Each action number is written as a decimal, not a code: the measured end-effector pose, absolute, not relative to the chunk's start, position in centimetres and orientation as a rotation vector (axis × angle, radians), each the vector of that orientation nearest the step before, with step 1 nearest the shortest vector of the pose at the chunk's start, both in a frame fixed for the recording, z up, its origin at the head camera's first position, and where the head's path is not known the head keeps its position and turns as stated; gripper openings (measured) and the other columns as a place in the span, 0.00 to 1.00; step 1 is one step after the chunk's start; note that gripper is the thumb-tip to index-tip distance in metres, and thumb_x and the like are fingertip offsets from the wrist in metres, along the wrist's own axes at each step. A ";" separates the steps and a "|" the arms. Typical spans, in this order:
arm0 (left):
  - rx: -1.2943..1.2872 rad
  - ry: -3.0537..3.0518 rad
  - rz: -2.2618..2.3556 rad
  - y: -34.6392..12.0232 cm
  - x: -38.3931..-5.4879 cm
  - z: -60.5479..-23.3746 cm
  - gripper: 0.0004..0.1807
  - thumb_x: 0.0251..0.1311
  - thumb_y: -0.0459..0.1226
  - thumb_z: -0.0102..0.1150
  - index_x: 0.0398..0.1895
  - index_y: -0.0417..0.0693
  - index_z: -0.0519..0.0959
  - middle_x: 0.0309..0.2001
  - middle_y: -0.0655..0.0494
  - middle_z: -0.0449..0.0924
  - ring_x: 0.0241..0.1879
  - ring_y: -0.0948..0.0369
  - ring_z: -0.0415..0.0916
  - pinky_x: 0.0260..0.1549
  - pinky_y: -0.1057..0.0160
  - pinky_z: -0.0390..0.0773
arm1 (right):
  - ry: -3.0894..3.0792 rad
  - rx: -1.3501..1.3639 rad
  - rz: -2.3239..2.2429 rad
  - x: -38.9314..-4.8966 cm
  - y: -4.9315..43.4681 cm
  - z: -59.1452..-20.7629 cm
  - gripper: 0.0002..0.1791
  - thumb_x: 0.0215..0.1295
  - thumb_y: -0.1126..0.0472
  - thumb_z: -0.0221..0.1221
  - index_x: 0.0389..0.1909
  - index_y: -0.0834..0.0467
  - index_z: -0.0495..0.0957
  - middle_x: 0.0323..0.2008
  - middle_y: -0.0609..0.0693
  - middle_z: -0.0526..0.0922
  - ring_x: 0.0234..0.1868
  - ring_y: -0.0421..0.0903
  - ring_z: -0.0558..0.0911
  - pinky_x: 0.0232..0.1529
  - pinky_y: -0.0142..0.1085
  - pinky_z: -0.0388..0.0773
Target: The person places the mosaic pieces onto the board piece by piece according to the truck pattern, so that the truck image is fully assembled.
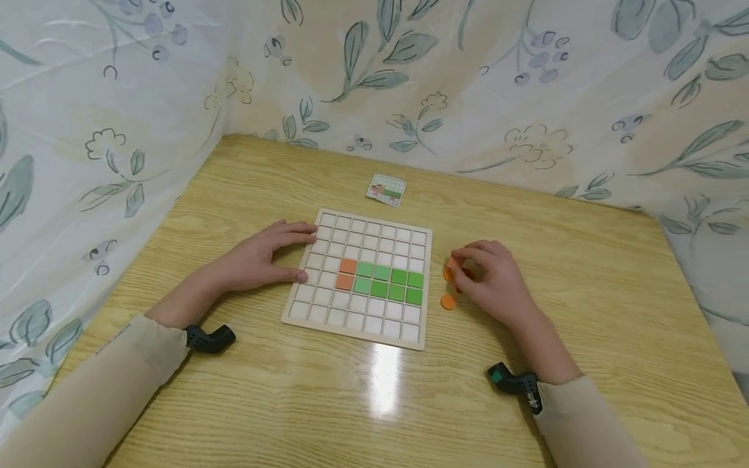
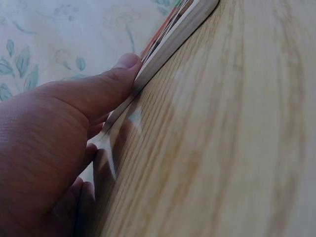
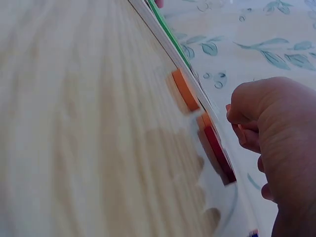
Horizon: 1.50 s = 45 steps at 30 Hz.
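A wooden grid board (image 1: 300,294) lies on the table with white squares, two orange tiles (image 1: 346,273) and a block of light and dark green tiles (image 1: 396,285) set in its cells. My left hand (image 1: 255,259) rests at the board's left edge, fingers extended, with the thumb (image 2: 121,74) on the rim. Right of the board, my right hand (image 1: 496,283) pinches a small orange piece (image 3: 228,109) between thumb and fingertips. Beneath and beside those fingers are an orange disc (image 1: 448,301) and more pieces, partly hidden, including a dark red piece (image 3: 219,155).
A small picture card (image 1: 386,190) with a coloured grid pattern lies behind the board. Floral cloth (image 1: 409,78) hangs along the back and left of the wooden table (image 1: 263,403). Both wrists carry black camera mounts (image 1: 210,339).
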<state>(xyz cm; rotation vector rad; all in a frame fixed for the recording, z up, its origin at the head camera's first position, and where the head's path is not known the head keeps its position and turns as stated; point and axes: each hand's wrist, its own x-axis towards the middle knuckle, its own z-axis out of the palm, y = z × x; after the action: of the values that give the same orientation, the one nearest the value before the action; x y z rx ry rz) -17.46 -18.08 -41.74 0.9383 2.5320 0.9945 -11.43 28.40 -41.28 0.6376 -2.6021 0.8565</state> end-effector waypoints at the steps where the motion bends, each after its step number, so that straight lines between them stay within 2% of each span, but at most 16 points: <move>1: 0.935 2.532 0.993 -18.1 -17.5 -41.7 0.43 0.66 0.52 0.78 0.80 0.49 0.74 0.86 0.55 0.60 0.87 0.41 0.41 0.85 0.38 0.42 | -2.601 0.644 0.859 -11.4 28.2 -41.3 0.08 0.65 0.68 0.74 0.45 0.63 0.92 0.44 0.54 0.90 0.46 0.55 0.82 0.47 0.45 0.77; 6: 0.949 2.529 1.002 -18.1 -17.6 -41.8 0.42 0.67 0.52 0.77 0.80 0.48 0.74 0.85 0.54 0.60 0.87 0.41 0.42 0.85 0.39 0.41 | -2.612 0.668 0.871 -11.5 27.3 -41.2 0.08 0.68 0.65 0.72 0.46 0.62 0.92 0.45 0.53 0.89 0.44 0.52 0.80 0.42 0.40 0.76; 10: 0.952 2.526 1.008 -18.1 -17.5 -41.8 0.42 0.66 0.51 0.78 0.80 0.47 0.74 0.85 0.54 0.61 0.87 0.42 0.43 0.85 0.40 0.41 | -2.639 0.662 0.885 -11.4 26.7 -41.2 0.10 0.68 0.65 0.72 0.47 0.62 0.92 0.47 0.53 0.88 0.44 0.51 0.78 0.41 0.40 0.74; 20: 0.947 2.530 1.002 -17.9 -17.5 -41.5 0.42 0.67 0.52 0.77 0.80 0.47 0.74 0.85 0.54 0.60 0.87 0.42 0.43 0.85 0.39 0.40 | -2.664 0.724 0.888 -11.8 24.9 -41.3 0.11 0.68 0.61 0.73 0.49 0.61 0.92 0.47 0.53 0.88 0.49 0.52 0.79 0.48 0.46 0.77; 29: 0.946 2.535 1.000 -17.8 -17.4 -41.6 0.42 0.67 0.52 0.77 0.80 0.47 0.74 0.85 0.54 0.61 0.87 0.43 0.44 0.85 0.41 0.40 | -2.585 0.849 0.864 -12.4 23.0 -41.6 0.10 0.66 0.63 0.73 0.46 0.61 0.92 0.42 0.53 0.88 0.45 0.54 0.80 0.51 0.50 0.77; 33: 0.954 2.538 1.000 -17.8 -17.4 -41.7 0.42 0.66 0.51 0.78 0.80 0.47 0.74 0.85 0.54 0.61 0.87 0.43 0.45 0.85 0.42 0.40 | -2.555 0.906 0.840 -12.6 21.9 -41.6 0.09 0.66 0.63 0.73 0.45 0.60 0.93 0.40 0.52 0.89 0.41 0.53 0.80 0.48 0.49 0.76; 45: 0.973 2.544 1.001 -17.9 -17.6 -41.8 0.42 0.66 0.51 0.78 0.79 0.47 0.75 0.85 0.54 0.62 0.86 0.45 0.47 0.86 0.43 0.40 | -2.520 0.995 0.828 -13.1 19.4 -41.5 0.09 0.68 0.62 0.73 0.46 0.60 0.93 0.41 0.52 0.89 0.41 0.52 0.80 0.43 0.45 0.74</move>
<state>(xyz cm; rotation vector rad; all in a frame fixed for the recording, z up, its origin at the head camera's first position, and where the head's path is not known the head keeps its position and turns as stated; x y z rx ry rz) -17.59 -17.88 -41.80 0.9734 2.5442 1.0006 -13.12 19.38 -41.52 0.9949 -2.5201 0.8278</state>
